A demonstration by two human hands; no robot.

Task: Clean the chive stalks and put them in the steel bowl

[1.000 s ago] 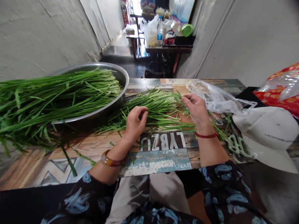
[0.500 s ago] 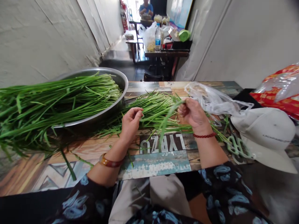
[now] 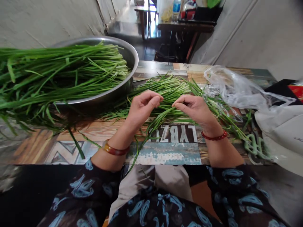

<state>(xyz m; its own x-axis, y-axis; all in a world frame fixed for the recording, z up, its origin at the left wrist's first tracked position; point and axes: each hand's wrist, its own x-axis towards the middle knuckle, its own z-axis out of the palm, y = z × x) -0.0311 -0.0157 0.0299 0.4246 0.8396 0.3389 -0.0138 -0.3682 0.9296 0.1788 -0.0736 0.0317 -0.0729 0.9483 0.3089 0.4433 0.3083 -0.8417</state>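
Note:
My right hand [image 3: 195, 108] pinches the end of a green stalk [image 3: 157, 121], whose long leaves hang down over the table's front edge. Just left of it, my left hand [image 3: 144, 105] is closed, thumb against fingers; whatever lies between its fingertips is too small to name. Behind both hands a loose pile of green stalks [image 3: 169, 86] lies on the patchwork wooden table [image 3: 165, 157]. A large metal basin [image 3: 134, 60] at the left holds a thick bundle of long green stalks [image 3: 94, 69], their leaves spilling over its rim.
Right of my hands lie a clear plastic bag [image 3: 236, 90], green-handled scissors [image 3: 255, 146] and a pale cap [image 3: 281, 132]. More stalks [image 3: 227, 121] stretch towards the scissors. Beyond stands another table [image 3: 187, 27] with a bottle [image 3: 176, 9] and bags.
The view has tilted down. My right hand has come closer to my left hand, and the stalk it holds now hangs lower, past the table's edge.

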